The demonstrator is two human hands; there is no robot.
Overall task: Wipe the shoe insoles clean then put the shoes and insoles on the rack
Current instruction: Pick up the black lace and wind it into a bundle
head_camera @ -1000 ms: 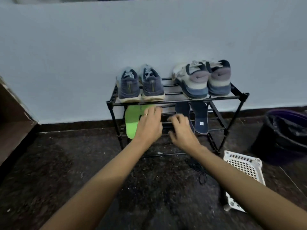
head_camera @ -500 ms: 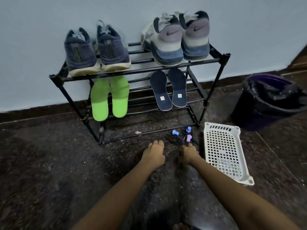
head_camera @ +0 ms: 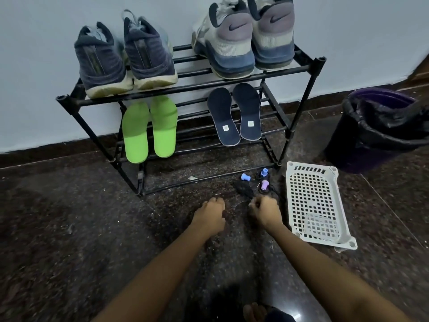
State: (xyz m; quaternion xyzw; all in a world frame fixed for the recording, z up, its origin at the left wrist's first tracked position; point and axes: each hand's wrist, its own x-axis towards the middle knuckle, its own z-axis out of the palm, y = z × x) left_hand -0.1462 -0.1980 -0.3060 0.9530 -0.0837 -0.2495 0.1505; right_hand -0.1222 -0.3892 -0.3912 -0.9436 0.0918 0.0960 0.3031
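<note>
Rack [head_camera: 308,68]: black, against the far wall.
Shoes: dark blue pair [head_camera: 123,59] top left, grey pair [head_camera: 243,40] top right.
Insoles: green pair [head_camera: 148,129] lower left, navy pair [head_camera: 234,115] lower right.
Left hand [head_camera: 210,217]: on the floor, fingers curled, holding nothing.
Right hand [head_camera: 265,212]: likewise, just left of white basket [head_camera: 315,203].

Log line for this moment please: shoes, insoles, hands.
shoes: both pairs on rack top | green insoles, navy insoles: lower shelf | left hand, right hand: curled, apparently empty, above floor
</note>
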